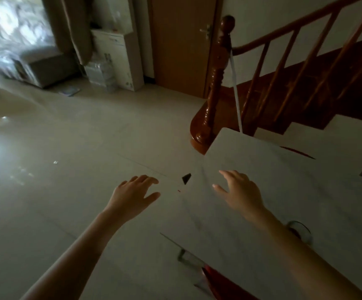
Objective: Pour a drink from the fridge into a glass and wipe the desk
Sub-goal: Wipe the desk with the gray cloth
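1. Dim room with a glossy pale tiled floor [67,159] that mirrors light at the left; thin grout lines cross it.
2. At the right, a pale matte desk [294,202] with faint marble-like veining juts in, its corner pointing toward the stairs.
3. Left hand [132,195] hangs over the floor, just off the desk's edge, palm down, fingers spread and slightly curled, gripping nothing.
4. Right hand [238,191] hovers above the desk top, fingers apart and bent, also empty; whether it touches the surface cannot be told.
5. A clear glass [301,231] with a round rim stands on the desk, partly hidden behind the right forearm; something reddish shows in it.
6. Another clear, angular object shows at the desk's right edge, too cut off to identify.
7. Below the desk's near edge something red and glossy appears, blurred.
8. Beyond the desk, a varnished reddish-brown wooden staircase [305,83] rises to the right, with slim square balusters and a turned newel post [221,61] topped by a ball.
9. A plain wooden door [182,40] with a metal lever handle stands behind the post.
10. Left of the door, a white boxy cabinet [119,57] sits by a curtain, and a grey upholstered sofa [35,61] lies further left, blurred.
11. No fridge is in sight.
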{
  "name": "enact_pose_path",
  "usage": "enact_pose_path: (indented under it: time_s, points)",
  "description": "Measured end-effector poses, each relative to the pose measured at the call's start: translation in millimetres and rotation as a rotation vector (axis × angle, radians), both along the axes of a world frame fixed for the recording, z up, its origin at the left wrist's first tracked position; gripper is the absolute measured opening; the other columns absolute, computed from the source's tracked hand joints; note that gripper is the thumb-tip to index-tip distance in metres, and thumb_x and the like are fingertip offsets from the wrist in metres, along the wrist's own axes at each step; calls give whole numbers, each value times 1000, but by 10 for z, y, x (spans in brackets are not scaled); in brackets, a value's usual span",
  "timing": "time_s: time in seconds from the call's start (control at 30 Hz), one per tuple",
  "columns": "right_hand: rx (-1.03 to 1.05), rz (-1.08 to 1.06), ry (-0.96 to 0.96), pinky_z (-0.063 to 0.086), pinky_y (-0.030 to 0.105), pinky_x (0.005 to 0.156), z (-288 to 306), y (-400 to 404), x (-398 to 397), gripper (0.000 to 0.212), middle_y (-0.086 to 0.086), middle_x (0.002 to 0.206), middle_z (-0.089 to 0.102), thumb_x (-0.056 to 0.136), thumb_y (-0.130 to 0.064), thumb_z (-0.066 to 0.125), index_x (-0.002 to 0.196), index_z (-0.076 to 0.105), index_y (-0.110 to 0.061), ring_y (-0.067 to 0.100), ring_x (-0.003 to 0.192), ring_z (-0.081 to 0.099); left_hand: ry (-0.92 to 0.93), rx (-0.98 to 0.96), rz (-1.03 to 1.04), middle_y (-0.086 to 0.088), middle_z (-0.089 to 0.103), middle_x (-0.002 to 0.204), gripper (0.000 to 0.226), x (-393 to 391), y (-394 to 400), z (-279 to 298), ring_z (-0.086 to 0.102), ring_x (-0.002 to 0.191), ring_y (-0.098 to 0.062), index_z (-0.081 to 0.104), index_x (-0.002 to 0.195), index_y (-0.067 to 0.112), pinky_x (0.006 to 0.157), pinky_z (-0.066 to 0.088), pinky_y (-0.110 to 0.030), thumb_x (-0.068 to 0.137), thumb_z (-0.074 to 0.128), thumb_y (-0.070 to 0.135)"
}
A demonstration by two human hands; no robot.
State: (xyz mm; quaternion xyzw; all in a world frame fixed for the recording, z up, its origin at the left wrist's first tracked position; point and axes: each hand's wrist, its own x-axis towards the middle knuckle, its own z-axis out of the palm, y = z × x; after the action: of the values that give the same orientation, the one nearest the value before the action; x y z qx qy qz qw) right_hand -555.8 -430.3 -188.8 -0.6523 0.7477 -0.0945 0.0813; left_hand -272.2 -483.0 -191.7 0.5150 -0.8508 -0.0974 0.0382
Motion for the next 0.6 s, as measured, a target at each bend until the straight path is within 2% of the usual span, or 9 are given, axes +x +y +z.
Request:
enact_pose_path:
  time_s: [0.33, 0.6]
  points:
    - [-139, 438, -1, 40, 35, 94, 492, -586, 2470, 56, 2, 137, 50, 90, -52, 44, 137, 44, -22, 23, 123, 45, -13, -131, 445, 9, 53, 134, 43, 2582, 506, 407, 52, 120, -15, 49, 129, 32, 94, 43, -36, 91, 47, 53]
    - [-165, 846, 4, 41, 36, 95, 593, -894, 4345, 55, 1, 137, 51, 91, -55, 42, 136, 44, -24, 21, 123, 46, -44, -150, 834, 6, 57, 129, 45, 4025, 1263, 379, 58, 111, -19, 50, 128, 32, 81, 50, -36, 89, 49, 54]
